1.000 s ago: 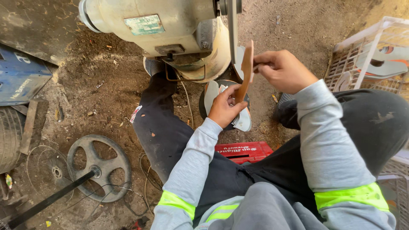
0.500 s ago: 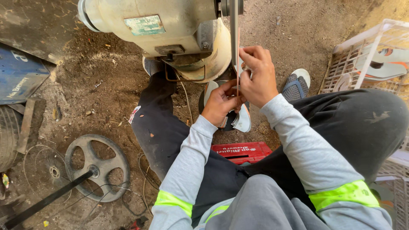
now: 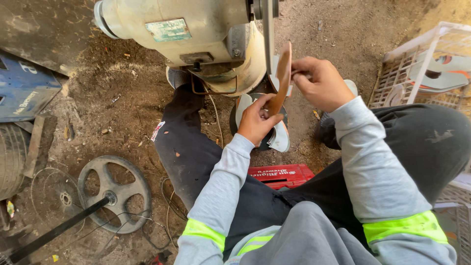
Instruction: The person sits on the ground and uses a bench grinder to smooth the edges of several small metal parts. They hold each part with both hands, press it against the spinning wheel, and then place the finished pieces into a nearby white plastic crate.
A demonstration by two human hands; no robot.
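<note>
Both my hands hold a thin, curved brown wooden piece (image 3: 281, 78) edge-on beside the vertical belt (image 3: 268, 34) of a cream-coloured grinding machine (image 3: 196, 34). My left hand (image 3: 255, 120) grips the piece's lower end. My right hand (image 3: 321, 83) pinches its upper end. The piece stands nearly upright, close to the belt; whether it touches the belt I cannot tell. Grey sleeves with yellow-green bands cover my arms.
A white plastic crate (image 3: 422, 68) with flat white cut-out pieces stands at the right. A red crate (image 3: 282, 175) lies under my legs. A grey spoked wheel (image 3: 115, 191) on a dark rod lies on the dirt floor at the left, near a blue panel (image 3: 24, 91).
One second ago the piece was held away from the belt; half a second ago my hands pressed in close at the belt; now they have drawn back slightly and the piece shows again.
</note>
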